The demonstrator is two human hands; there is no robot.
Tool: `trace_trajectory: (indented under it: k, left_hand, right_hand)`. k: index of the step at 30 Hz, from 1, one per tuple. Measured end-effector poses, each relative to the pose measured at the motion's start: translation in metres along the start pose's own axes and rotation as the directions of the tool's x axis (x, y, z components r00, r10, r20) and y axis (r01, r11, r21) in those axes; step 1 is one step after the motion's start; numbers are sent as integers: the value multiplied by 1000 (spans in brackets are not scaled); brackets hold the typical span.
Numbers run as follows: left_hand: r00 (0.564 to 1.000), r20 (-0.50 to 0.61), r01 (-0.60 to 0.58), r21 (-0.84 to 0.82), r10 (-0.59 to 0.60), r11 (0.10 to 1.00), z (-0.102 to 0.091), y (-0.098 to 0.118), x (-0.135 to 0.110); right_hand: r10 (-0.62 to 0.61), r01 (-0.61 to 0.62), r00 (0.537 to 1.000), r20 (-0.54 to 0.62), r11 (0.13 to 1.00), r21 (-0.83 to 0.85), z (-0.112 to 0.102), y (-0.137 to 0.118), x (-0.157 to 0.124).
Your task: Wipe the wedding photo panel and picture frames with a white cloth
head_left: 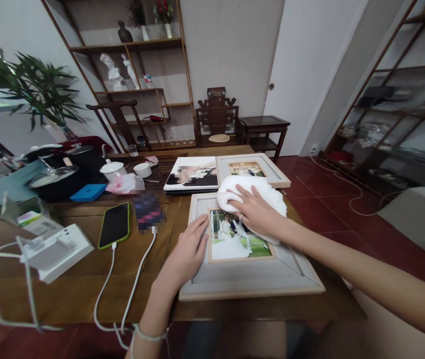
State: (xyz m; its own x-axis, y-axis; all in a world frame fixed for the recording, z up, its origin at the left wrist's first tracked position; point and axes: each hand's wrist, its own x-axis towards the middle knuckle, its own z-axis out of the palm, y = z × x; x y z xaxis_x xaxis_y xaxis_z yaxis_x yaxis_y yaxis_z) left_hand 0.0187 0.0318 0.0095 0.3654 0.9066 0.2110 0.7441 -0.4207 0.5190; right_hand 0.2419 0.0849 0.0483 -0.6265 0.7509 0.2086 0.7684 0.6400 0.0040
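A picture frame (250,281) with a wide pale mat and a light wood border lies flat at the table's front edge. Inside it is a photo (231,239) of people on grass. My left hand (188,249) rests on the frame's left side, fingers stretched out along the mat. Over the upper right of the frame, my right hand (255,212) presses a bunched white cloth (272,197) against it, fingers spread across the cloth. The cloth hides part of the photo and the frame's far side.
Behind lie a second frame (276,172) and a photo album (177,182). To the left are a charging phone (114,225), a blurred-out item (148,212), a white power strip (66,254) with loose cables, a blue box (88,192), a white lidded pot (112,169) and dark pans (55,182).
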Motion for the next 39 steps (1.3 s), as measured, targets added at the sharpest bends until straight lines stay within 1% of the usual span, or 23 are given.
trace_trajectory:
  k: [3, 5, 7, 9, 12, 14, 16, 18, 21, 23, 26, 28, 30, 32, 35, 37, 39]
  left_hand:
    - [1000, 6, 5, 2, -5, 1000, 0, 0, 0]
    - [1000, 4, -5, -2, 5, 1000, 0, 0, 0]
    - [1000, -7, -22, -4, 22, 1000, 0, 0, 0]
    - [999, -19, -35, -1, 35, 999, 1, -1, 0]
    - [999, -26, -35, 14, 35, 999, 3, -2, 1]
    - [999, -25, -27, 27, 28, 999, 4, -3, 1]
    - [999, -22, -23, 33, 24, 999, 4, -3, 1]
    - [1000, -13, -24, 32, 25, 999, 4, -3, 1]
    - [999, -9, -30, 25, 31, 999, 3, -2, 0]
    - [999, -17, -34, 15, 34, 999, 3, -2, 1]
    - [999, -24, -34, 3, 34, 999, 1, -1, 1]
    - [999, -18, -32, -2, 32, 999, 0, 0, 1]
    - [999, -16, -32, -16, 31, 999, -1, 1, 1]
    - [998, -59, -34, -41, 32, 999, -2, 1, 0]
    - [980, -196, -53, -70, 38, 996, -2, 0, -1]
    - [963, -267, -69, -73, 47, 995, -1, -2, -2]
    - [955, -291, -74, -73, 50, 995, 0, -5, -2]
  right_hand:
    - [-6, 5, 999, 48, 999, 37, 1, -4, 12]
    - [-64, 55, 993, 101, 995, 84, 1, -15, 6]
    - [-133, 108, 979, 154, 982, 155, -6, -31, -10]
    - [-189, 132, 960, 209, 957, 257, -22, -48, -34]
    - [-243, 102, 922, 301, 903, 416, -54, -72, -70]
    - [-254, 84, 906, 339, 892, 444, -69, -83, -88]
    - [-246, 83, 904, 349, 903, 421, -70, -90, -97]
    - [-235, 106, 921, 312, 919, 380, -58, -90, -100]
    - [-184, 117, 960, 209, 948, 295, -28, -77, -92]
    - [-103, 73, 987, 127, 973, 221, -13, -61, -79]
    - [-5, 3, 1000, 25, 996, 89, -3, -32, -49]
    - [27, -27, 1000, -10, 1000, 7, -1, -16, -25]
    - [60, -61, 998, -33, 998, -32, 1, -7, -1]
    - [78, -78, 996, -33, 997, -23, 3, -7, 17]
    - [14, -15, 999, 53, 1000, 23, 3, -22, 30]
    - [-70, 62, 990, 120, 996, 66, 1, -39, 27]
    - [-148, 129, 974, 172, 985, 118, -4, -56, 16]
